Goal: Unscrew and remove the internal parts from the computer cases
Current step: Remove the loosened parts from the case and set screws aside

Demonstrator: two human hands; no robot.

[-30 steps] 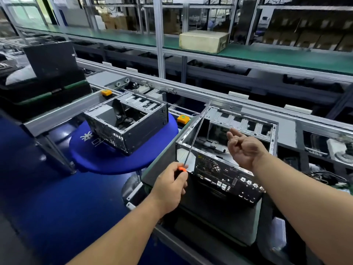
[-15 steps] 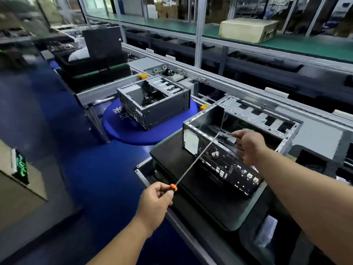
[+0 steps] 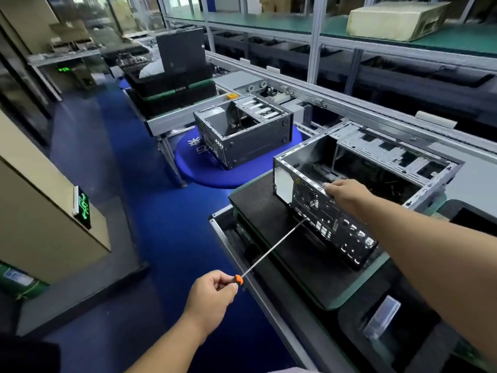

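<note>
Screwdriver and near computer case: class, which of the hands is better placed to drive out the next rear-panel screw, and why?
Left. The left hand already grips the screwdriver, whose tip sits at the near computer case rear panel. The right hand rests on the case's top rear edge, likely steadying it.

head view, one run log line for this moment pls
left hand grips screwdriver | tip at rear panel | right hand holds near case rim

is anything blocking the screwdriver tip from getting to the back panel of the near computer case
Nothing visible does. The left hand holds the long orange-handled screwdriver, whose thin shaft runs over the black mat to the rear panel of the open grey metal computer case. The right hand grips the case's top edge, above that line.
</note>
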